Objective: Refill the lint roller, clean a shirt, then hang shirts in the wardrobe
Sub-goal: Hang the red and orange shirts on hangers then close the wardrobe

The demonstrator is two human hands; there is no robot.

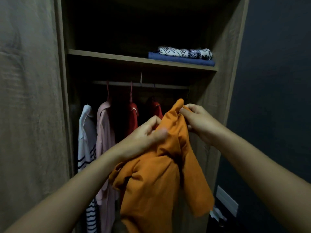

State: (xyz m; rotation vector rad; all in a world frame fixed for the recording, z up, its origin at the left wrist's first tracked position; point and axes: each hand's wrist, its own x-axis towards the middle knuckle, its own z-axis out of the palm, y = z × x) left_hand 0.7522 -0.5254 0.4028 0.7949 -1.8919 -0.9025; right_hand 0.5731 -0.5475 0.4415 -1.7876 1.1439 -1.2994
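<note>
While the orange shirt [161, 174] was held up in front of the open wardrobe [232, 64], both hands gripped its upper part. The left hand [144, 137] had its fingers curled onto the fabric at the left side of the bunched top, with the thumb pressed against the cloth; the thumb tip was blurred. The right hand [196, 123] pinched the highest fold of the shirt between thumb and forefinger, the remaining fingers curled behind the cloth. The rest of the shirt hung down in loose folds below and between the two forearms, clear of the rail [139, 84]. Whether a hanger was inside the shirt could not be determined. On the rail, from left to right, hung a white shirt with dark stripes [85, 135], a pink shirt [104, 135] and a red shirt [133, 118]; a second red garment [156, 109] was partly hidden behind the orange shirt. Above the rail, the shelf [117, 57] carried a folded blue cloth [181, 59] at its right end, with a folded patterned cloth [185, 52] lying on top of it. The wardrobe door [28, 98] stood at the left, and a dark wall [277, 81] at the right.
</note>
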